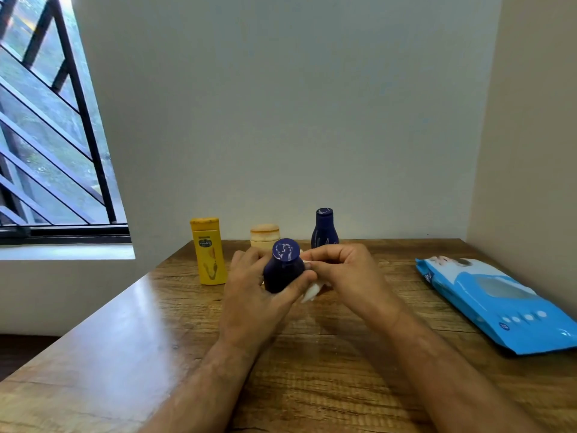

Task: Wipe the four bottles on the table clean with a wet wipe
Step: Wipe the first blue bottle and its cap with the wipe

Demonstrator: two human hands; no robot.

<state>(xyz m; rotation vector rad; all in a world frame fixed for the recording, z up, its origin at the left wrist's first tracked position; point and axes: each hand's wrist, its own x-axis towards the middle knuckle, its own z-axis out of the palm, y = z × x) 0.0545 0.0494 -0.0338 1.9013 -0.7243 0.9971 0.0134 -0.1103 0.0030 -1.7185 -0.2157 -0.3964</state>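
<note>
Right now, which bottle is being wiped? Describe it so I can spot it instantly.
On the wooden table, in front of the row of three bottles by the wall, both hands meet. The left hand grips a small dark blue bottle, with the white wet wipe in the right hand. Unlike the other blue bottle, it is held.

A dark blue bottle with a white-smeared cap is held above the wooden table, tilted toward the camera, a crumpled white wet wipe against its right side. Behind stand a yellow Vaseline bottle, a cream bottle partly hidden, and a second dark blue bottle, all upright.
</note>
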